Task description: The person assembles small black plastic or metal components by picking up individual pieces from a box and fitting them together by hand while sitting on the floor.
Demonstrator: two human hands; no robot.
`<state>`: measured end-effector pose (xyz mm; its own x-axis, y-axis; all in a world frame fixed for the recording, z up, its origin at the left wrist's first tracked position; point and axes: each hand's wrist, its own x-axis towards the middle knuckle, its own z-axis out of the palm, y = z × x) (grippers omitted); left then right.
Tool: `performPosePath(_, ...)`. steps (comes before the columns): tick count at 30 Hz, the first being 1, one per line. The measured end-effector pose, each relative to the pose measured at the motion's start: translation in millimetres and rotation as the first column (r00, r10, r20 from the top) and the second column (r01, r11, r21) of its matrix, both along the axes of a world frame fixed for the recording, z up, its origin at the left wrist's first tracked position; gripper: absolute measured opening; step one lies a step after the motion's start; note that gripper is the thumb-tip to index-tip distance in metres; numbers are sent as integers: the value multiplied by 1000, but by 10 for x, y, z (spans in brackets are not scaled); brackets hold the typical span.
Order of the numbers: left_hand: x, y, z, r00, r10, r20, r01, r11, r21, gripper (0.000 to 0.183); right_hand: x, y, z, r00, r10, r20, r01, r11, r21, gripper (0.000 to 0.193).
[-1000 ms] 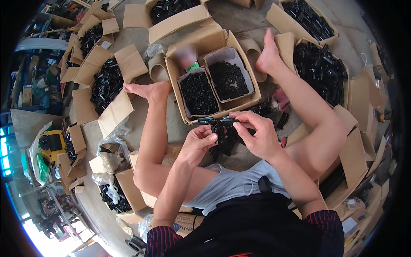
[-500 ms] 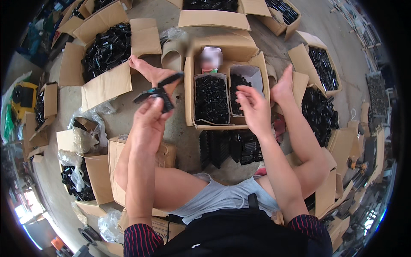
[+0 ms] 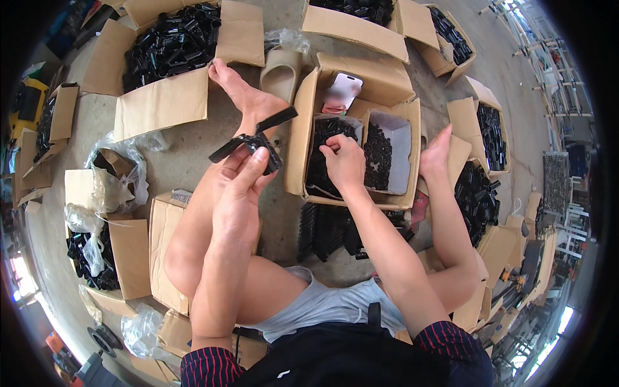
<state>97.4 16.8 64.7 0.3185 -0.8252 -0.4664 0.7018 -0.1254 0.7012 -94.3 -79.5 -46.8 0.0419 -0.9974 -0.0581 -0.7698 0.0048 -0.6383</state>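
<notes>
My left hand (image 3: 240, 184) grips a black plastic part (image 3: 256, 140) with several arms sticking out at different angles. It is held up over the floor, beside my left shin. My right hand (image 3: 346, 162) is over the left tray of an open cardboard box (image 3: 300, 132), its thumb and fingers pinched together. Whatever may be between those fingertips is too small to make out. Small black pieces (image 3: 318, 173) fill that left tray. The right tray (image 3: 401, 151) has a layer of other small black pieces (image 3: 377, 155), with its pale lining partly bare.
A phone (image 3: 342, 90) leans inside the box's far end. Stacked black parts (image 3: 316, 229) lie between the box and my lap. Around me stand cartons of black parts, such as one at the far left (image 3: 173, 48), plus plastic bags (image 3: 119, 177) and a clog (image 3: 279, 77).
My right hand has moved left from the right tray to the left tray, and its fingers have closed into a pinch. My left hand still holds the black part. The view has shifted somewhat.
</notes>
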Motion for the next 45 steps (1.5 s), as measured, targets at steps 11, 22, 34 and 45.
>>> performPosePath(11, -330, -52, -170, 992, -103, -70, 95, 990, -107, 17, -10, 257, 535, 712, -148, 686, 234, 972, -33, 12)
performPosePath(22, -472, 24, -191, 976, -200, -81, 181, 962, -205, 25, 67, 582, 1187, 673, 69, 736, 137, 967, -216, 10)
performPosePath(34, -506, 79, -154, 972, -234, 29, 230, 910, -345, 32, 67, 681, 1129, 611, 203, 765, 86, 944, -319, 11)
performPosePath(45, -504, 182, 59, 950, -245, 192, 299, 891, -341, 41, -100, 831, 1299, 595, 222, 772, 37, 952, -303, 11)
